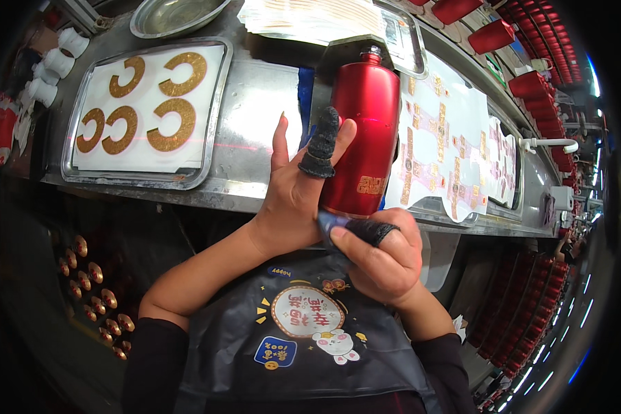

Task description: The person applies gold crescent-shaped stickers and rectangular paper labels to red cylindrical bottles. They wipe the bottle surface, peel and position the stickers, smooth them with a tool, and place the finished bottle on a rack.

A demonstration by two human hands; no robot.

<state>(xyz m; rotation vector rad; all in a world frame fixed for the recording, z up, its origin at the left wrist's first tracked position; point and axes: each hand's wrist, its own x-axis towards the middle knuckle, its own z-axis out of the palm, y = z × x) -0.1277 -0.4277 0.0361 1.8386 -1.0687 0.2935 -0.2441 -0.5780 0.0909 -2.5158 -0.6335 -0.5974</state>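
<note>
A glossy red bottle (364, 131) is in front of me, its narrow neck pointing away and a gold decal (372, 184) near its close end. My left hand (300, 179) lies along the bottle's left side, fingers spread, one of them in a black finger cover. Between the thumb and fingers of my right hand (386, 259) is a small bluish flat piece (332, 222), pressed at the bottle's base close to my left wrist. A black finger cover is on this hand too. The piece's exact kind is hard to make out.
To the left, a metal tray (223, 76) carries gold C-shaped decals on white paper. Decal sheets (435, 138) lie in trays at right, near a white tap (559, 144). A metal bowl (179, 17) and paper stack (310, 19) stand behind. Red bottles (493, 36) line the far right.
</note>
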